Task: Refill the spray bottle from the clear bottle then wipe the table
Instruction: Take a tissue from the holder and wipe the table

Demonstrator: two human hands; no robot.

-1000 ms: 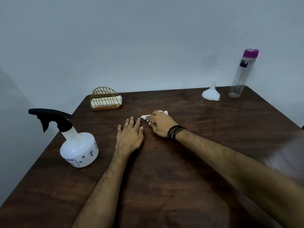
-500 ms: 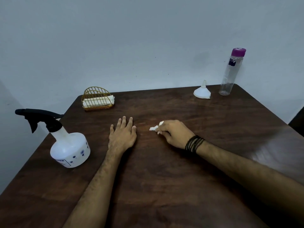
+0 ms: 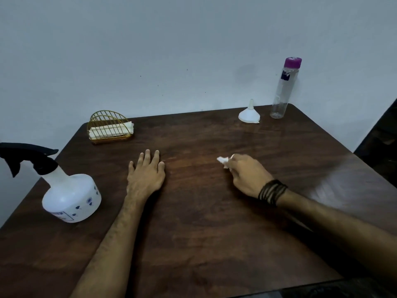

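Crumpled white tissue point(image 3: 223, 161) in right hand point(image 3: 249, 176) fingers' pinch; left hand point(image 3: 146, 176) flat, fingers straight.

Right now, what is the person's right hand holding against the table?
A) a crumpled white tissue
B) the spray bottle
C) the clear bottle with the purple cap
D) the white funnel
A: the right hand has its fingers curled round a crumpled white tissue on the table, while the funnel, spray bottle and clear bottle stand untouched elsewhere.
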